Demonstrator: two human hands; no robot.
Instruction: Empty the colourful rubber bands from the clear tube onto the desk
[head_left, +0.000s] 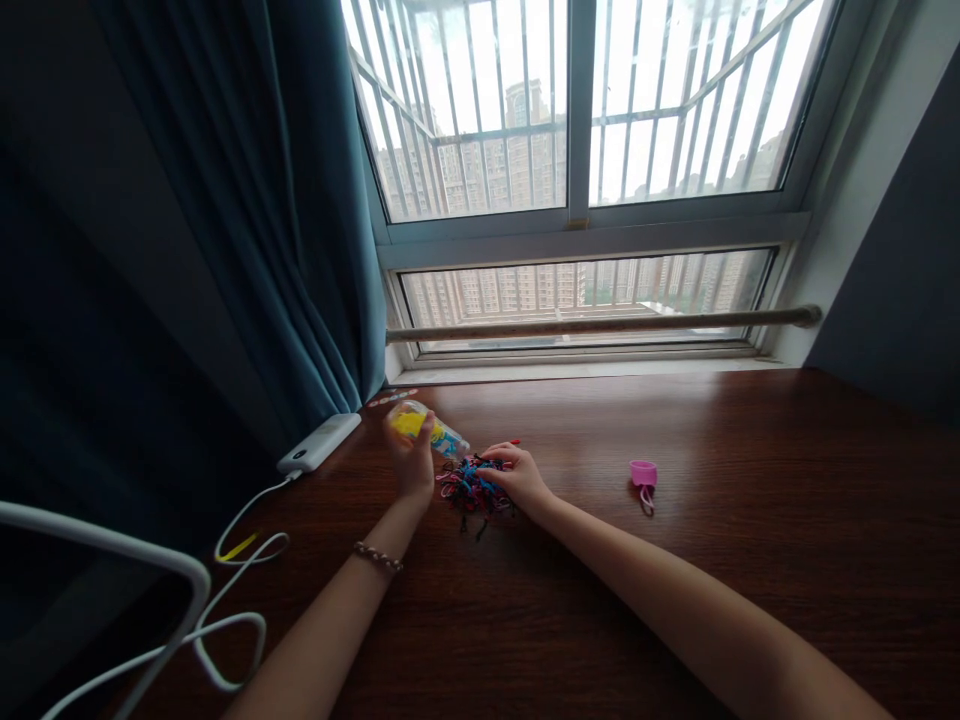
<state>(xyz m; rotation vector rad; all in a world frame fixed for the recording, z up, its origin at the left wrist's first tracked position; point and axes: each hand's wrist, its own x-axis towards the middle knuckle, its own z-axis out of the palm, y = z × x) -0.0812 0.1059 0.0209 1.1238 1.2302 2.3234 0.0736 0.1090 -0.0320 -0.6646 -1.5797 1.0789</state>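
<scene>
My left hand (413,462) is wrapped round a clear plastic bottle (450,441) with yellow and blue print. The bottle lies tilted, its lower end toward a tangled pile of hair ties (472,485) in pink, blue, red and black on the table. At the pile's right side is my right hand (521,478), its fingers bent and pinched together on some of the hair ties. What exactly sits between those fingertips is partly hidden. Off to the right, apart from both hands, lies a pink cap (643,474) with a loop.
Brown wooden tabletop (720,580) runs up to the window sill. On the left are a white power strip (319,443), its looping cord (232,622), a yellow strip (238,548) and a white curved tube (112,542). A blue curtain (315,250) hangs behind; a rail (600,326) crosses the window.
</scene>
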